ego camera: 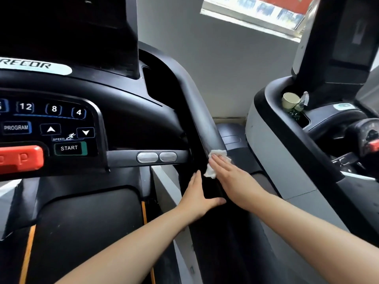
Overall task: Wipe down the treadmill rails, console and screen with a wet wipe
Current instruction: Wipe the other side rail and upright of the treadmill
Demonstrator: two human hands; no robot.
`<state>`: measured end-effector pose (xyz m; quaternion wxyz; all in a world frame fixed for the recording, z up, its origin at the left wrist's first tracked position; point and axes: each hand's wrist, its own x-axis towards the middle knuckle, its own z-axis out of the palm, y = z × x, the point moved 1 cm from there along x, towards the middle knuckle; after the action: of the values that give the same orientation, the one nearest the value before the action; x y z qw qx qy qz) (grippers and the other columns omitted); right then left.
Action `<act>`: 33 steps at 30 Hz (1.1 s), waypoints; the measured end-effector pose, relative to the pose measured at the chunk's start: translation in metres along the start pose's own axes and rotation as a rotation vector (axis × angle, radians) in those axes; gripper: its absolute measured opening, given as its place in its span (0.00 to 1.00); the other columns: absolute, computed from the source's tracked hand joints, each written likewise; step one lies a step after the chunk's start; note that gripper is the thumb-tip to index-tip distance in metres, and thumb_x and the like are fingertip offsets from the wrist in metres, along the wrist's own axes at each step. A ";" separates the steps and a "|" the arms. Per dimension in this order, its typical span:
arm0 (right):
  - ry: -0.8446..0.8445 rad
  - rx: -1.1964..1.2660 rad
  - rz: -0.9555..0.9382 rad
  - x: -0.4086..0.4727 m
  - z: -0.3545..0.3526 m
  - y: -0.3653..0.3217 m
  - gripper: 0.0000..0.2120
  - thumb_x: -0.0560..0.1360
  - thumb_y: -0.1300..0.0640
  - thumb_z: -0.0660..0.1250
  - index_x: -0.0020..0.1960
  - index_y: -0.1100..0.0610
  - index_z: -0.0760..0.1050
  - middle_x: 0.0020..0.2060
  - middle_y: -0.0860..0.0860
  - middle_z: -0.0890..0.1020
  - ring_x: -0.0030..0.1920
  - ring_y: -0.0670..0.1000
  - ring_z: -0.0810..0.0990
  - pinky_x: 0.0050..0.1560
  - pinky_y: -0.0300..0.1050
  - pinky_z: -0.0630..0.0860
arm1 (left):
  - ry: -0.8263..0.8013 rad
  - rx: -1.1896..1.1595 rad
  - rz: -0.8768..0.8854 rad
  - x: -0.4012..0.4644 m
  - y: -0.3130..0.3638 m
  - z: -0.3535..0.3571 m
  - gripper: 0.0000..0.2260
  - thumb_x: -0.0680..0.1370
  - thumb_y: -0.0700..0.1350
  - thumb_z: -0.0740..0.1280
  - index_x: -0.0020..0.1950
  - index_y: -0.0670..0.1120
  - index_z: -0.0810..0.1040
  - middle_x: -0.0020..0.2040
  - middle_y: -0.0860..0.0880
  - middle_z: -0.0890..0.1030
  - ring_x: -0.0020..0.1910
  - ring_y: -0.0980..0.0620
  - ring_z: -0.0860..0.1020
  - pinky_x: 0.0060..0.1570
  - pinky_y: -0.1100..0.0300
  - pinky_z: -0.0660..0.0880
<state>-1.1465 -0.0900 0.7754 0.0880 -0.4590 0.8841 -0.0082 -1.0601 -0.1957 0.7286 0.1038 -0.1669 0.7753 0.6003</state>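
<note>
A crumpled white wet wipe (215,160) lies on the treadmill's black right side rail (207,124). My right hand (231,177) presses it flat against the rail with straight fingers. My left hand (199,197) rests lower on the same rail, fingers straight on its inner side and thumb stretched across the top. The console (67,128) with its number keys, START key and red stop bar fills the left. The dark screen (67,29) stands above it.
A crossbar with two metal pulse sensors (156,157) runs from the console to the rail. The running belt (86,232) lies below. A second treadmill (287,160) stands at the right, with a paper cup (290,100) and a spray bottle (300,105) in its holder.
</note>
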 end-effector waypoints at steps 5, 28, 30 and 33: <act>0.138 0.102 -0.044 -0.079 0.014 0.000 0.29 0.66 0.75 0.70 0.66 0.62 0.73 0.67 0.52 0.72 0.68 0.50 0.68 0.69 0.28 0.48 | -0.022 -0.019 0.008 -0.016 -0.001 0.001 0.49 0.70 0.52 0.74 0.77 0.46 0.42 0.78 0.49 0.47 0.76 0.54 0.48 0.71 0.62 0.49; 0.137 0.318 0.281 -0.062 0.002 -0.005 0.20 0.82 0.60 0.53 0.73 0.62 0.62 0.75 0.54 0.60 0.75 0.54 0.58 0.69 0.37 0.54 | -0.011 0.069 0.036 -0.029 0.005 0.023 0.50 0.69 0.50 0.75 0.77 0.50 0.41 0.78 0.49 0.44 0.76 0.52 0.48 0.71 0.60 0.49; 0.176 0.323 0.318 -0.051 0.002 0.002 0.19 0.82 0.61 0.54 0.72 0.62 0.65 0.74 0.54 0.63 0.72 0.56 0.63 0.69 0.43 0.58 | -0.009 0.060 0.036 -0.029 0.006 0.024 0.50 0.70 0.49 0.75 0.77 0.51 0.41 0.78 0.49 0.44 0.76 0.52 0.47 0.71 0.60 0.49; 0.304 0.365 0.220 -0.065 0.006 0.004 0.10 0.79 0.66 0.57 0.57 0.64 0.74 0.57 0.54 0.77 0.48 0.52 0.71 0.60 0.36 0.65 | -0.004 0.049 0.034 -0.030 0.005 0.024 0.49 0.70 0.49 0.75 0.77 0.51 0.41 0.78 0.50 0.44 0.76 0.52 0.47 0.72 0.59 0.50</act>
<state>-1.1118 -0.0343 0.7787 0.0357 -0.3302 0.9155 -0.2269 -1.0352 -0.1670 0.7381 0.0992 -0.1500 0.7922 0.5832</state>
